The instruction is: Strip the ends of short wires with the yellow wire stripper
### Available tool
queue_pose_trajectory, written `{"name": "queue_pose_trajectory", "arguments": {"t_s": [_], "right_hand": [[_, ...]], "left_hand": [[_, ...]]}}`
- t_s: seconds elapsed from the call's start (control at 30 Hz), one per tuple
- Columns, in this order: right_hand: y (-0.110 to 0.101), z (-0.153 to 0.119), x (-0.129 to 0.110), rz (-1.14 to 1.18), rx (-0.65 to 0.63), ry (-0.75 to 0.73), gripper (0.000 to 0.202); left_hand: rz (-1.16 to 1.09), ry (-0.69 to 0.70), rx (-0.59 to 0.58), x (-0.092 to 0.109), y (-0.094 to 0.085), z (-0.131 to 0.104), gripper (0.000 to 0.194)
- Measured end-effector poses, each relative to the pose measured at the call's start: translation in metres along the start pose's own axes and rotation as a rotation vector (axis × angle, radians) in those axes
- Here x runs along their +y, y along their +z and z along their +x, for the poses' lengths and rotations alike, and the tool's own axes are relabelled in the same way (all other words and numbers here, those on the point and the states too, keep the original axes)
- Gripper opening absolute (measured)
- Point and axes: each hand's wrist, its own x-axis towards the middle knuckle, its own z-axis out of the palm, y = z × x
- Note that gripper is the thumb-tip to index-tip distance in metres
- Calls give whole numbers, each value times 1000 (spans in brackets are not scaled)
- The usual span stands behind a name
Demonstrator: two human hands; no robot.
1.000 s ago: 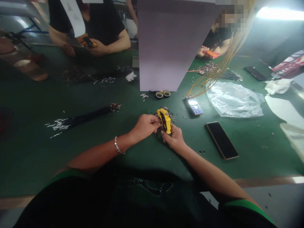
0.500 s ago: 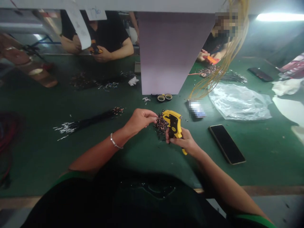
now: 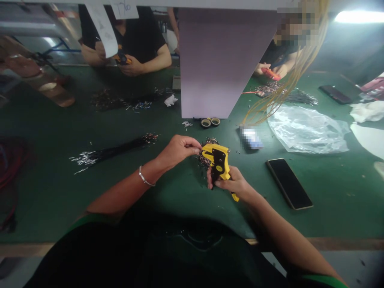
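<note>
Apparently midway: yellow tool in use, scraps piled, bundle at left

The yellow hand tool [image 3: 221, 160] is seen at the centre of the frame, over a pile of small dark and coppery bits [image 3: 204, 161]. Its handles are wrapped by the right hand [image 3: 235, 180], fingers curled round them. Thumb and forefinger of the left hand [image 3: 181, 148] are pinched together at the tool's nose; whether a strand is gripped there cannot be made out.

Progress, judged only: a fair amount seems to have been done, since many bits are heaped under the tool. A bundle of dark strands [image 3: 117, 151] is laid at centre left, pale ends toward the left, coppery ends toward the right, touched by neither hand. Whether it is finished or waiting cannot be told, so what is left cannot be counted. A few pale bits [image 3: 187, 124] are scattered just above centre.

Containers: a clear plastic bag [image 3: 309, 130] is spread, crumpled, on the green table [image 3: 336, 216] at centre right; nothing can be made out inside. A bottle-like vessel [image 3: 58, 94] is seen tilted at upper left, too blurred for its contents to be read.
</note>
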Motion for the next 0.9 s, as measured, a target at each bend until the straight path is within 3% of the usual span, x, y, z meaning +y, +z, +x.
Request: {"name": "queue_pose_trajectory", "arguments": {"t_s": [0.53, 0.9], "right_hand": [[7, -4, -2, -33, 35, -6, 30], [13, -6, 0, 13, 60, 28, 23]], "left_hand": [[-28, -56, -41, 6, -1, -1, 8], [82, 28, -76, 7, -6, 0, 8]]}}
